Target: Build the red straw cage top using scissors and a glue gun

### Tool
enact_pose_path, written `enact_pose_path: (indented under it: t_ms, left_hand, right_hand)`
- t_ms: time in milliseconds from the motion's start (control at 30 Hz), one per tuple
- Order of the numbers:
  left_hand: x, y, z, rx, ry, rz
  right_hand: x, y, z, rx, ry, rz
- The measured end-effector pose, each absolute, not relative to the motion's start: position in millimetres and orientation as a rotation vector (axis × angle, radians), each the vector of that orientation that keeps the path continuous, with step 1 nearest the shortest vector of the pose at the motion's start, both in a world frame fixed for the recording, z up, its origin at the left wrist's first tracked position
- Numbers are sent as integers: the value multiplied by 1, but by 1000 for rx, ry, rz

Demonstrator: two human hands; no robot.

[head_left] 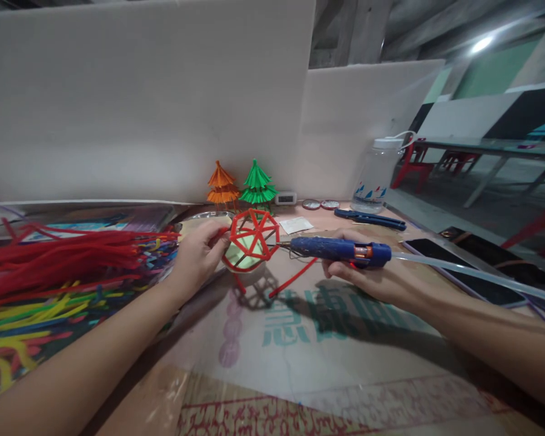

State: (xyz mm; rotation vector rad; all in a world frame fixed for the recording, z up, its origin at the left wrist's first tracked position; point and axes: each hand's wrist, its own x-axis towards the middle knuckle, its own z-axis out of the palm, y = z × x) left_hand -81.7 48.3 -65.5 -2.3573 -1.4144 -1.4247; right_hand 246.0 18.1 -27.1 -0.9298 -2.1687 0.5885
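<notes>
My left hand (pixel 203 249) pinches the left edge of a red wheel-like frame (pixel 255 233) with spokes, raised above the table. My right hand (pixel 358 266) is wrapped round a blue glue gun (pixel 331 249), whose tip points left and meets or nearly meets the frame's right edge. A long translucent glue stick (pixel 463 270) runs out of the gun's back to the right. Below the frame, a loose red strip (pixel 294 277) and a short red piece (pixel 240 283) lie on the table. A round dish (pixel 245 266) shows partly behind the frame.
Piles of red (pixel 72 257) and yellow (pixel 31 318) strips lie at left. An orange tree (pixel 222 186) and a green tree (pixel 257 184) stand at the back. Blue-handled pliers (pixel 372 219), a clear bottle (pixel 373 178) and a phone (pixel 463 272) are at right.
</notes>
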Motion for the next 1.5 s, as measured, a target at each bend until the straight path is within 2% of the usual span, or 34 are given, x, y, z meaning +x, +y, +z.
enact_pose_path:
  t_ms: [500,1100,1500]
  left_hand:
    - [-82,48,-65,-2360,-1413,-1420]
    - [-82,49,-66,-2353,-1409,-1422]
    - [-83,49,-65,-2322,-1432,-1403]
  right_hand:
    - [244,23,-32,-939,-2146,409]
    - [244,23,-33,-964,-2145,448]
    - [248,29,-41,-957,-2116,351]
